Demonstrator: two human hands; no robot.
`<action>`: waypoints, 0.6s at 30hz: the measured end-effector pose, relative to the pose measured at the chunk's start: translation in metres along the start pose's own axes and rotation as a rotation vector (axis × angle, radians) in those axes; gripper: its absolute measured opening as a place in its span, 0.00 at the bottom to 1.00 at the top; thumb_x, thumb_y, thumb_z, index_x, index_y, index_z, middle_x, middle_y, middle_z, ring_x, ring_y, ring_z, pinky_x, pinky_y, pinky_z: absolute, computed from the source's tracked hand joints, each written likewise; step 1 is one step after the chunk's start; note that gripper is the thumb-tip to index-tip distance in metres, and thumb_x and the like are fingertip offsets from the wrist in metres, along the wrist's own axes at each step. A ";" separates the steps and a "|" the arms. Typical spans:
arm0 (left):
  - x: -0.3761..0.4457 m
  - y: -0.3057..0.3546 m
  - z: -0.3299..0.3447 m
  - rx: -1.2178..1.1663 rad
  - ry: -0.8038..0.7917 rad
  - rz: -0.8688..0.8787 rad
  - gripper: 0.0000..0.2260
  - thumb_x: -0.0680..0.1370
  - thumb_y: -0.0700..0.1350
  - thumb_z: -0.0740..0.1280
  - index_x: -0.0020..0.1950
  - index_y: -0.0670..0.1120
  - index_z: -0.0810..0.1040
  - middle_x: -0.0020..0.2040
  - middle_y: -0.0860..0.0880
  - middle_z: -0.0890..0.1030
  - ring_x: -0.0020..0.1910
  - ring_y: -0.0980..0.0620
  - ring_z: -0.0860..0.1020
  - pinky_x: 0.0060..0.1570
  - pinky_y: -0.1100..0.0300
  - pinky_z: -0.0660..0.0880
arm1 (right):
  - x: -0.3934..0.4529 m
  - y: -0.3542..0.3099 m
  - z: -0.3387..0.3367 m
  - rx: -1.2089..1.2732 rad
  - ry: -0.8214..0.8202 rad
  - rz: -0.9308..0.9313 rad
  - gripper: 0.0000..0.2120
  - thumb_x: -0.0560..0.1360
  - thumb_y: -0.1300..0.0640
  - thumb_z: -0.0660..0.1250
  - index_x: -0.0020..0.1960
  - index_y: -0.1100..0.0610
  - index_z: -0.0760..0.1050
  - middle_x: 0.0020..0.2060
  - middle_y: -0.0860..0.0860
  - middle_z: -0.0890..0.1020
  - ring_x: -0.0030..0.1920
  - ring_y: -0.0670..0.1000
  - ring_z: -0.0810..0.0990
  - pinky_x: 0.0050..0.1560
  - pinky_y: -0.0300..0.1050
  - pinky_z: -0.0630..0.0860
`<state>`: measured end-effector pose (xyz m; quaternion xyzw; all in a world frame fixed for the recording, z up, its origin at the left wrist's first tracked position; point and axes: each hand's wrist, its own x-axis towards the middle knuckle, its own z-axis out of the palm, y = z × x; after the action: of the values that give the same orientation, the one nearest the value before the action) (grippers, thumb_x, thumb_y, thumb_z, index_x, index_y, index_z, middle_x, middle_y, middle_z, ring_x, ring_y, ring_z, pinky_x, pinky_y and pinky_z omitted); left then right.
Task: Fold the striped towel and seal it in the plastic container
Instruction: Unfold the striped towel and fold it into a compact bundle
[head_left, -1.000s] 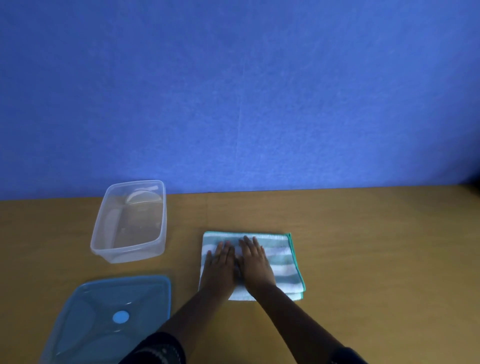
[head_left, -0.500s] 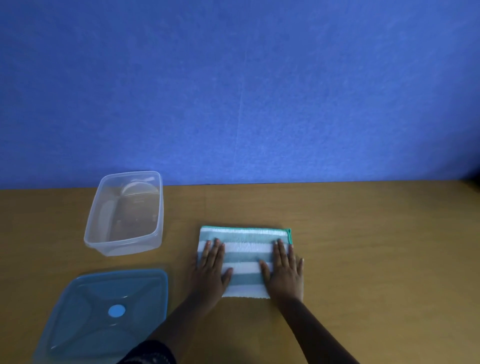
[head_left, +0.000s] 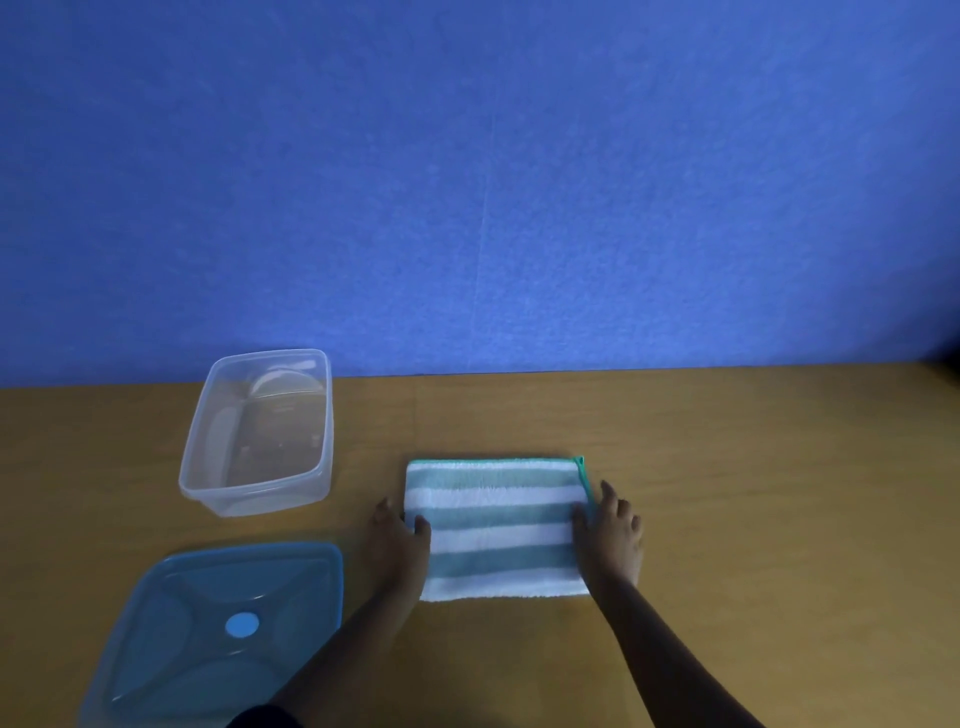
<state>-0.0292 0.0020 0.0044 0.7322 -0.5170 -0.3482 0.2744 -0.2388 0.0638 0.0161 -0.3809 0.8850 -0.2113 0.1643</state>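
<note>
Filling the upper half of the view: blue wall (head_left: 467, 182), plain and slightly textured. Spreading below it: brown wooden table (head_left: 753, 493), bearing everything else. Lying flat at the near left corner of the table: blue translucent lid (head_left: 223, 629), with a round lighter blue spot at its middle, partly cut off by the bottom edge of the view. Standing open and empty beyond the lid, near the wall: clear plastic container (head_left: 260, 436), well apart from the cloth. Resting flat near the middle of the table, to the right of both container and lid: striped towel (head_left: 498, 530), folded into a rectangle, teal and white bands running left to right, a green hem along the far edge and the far right corner. Flanking the towel: left hand (head_left: 397, 540) at its left edge, thumb over the cloth, fingers tucked at the side; right hand (head_left: 613, 535) at its right edge, fingers curled against the hem. Closed on the towel's edges, apparently, though no lift visible.
</note>
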 end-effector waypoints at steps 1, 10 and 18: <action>0.001 0.004 -0.001 0.004 -0.033 0.008 0.11 0.73 0.38 0.65 0.52 0.32 0.75 0.48 0.35 0.79 0.49 0.37 0.78 0.48 0.50 0.73 | 0.000 -0.001 -0.003 -0.042 -0.016 0.048 0.26 0.78 0.45 0.56 0.71 0.57 0.59 0.66 0.58 0.70 0.65 0.58 0.68 0.63 0.56 0.70; 0.006 -0.008 -0.003 -0.263 -0.361 -0.152 0.15 0.73 0.47 0.69 0.48 0.35 0.79 0.43 0.39 0.82 0.41 0.42 0.80 0.41 0.52 0.78 | 0.012 0.005 -0.021 0.021 -0.270 0.179 0.28 0.73 0.44 0.66 0.62 0.64 0.69 0.57 0.60 0.78 0.57 0.60 0.77 0.52 0.48 0.74; -0.008 -0.001 -0.009 -0.434 -0.406 -0.096 0.13 0.76 0.46 0.65 0.57 0.41 0.75 0.52 0.44 0.80 0.52 0.46 0.78 0.54 0.50 0.74 | 0.012 -0.018 -0.047 -0.223 -0.299 0.030 0.22 0.75 0.47 0.59 0.63 0.60 0.64 0.58 0.58 0.78 0.57 0.60 0.77 0.51 0.48 0.72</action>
<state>-0.0228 0.0104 0.0106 0.5954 -0.4395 -0.6025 0.2988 -0.2572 0.0556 0.0642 -0.4107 0.8743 -0.0504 0.2537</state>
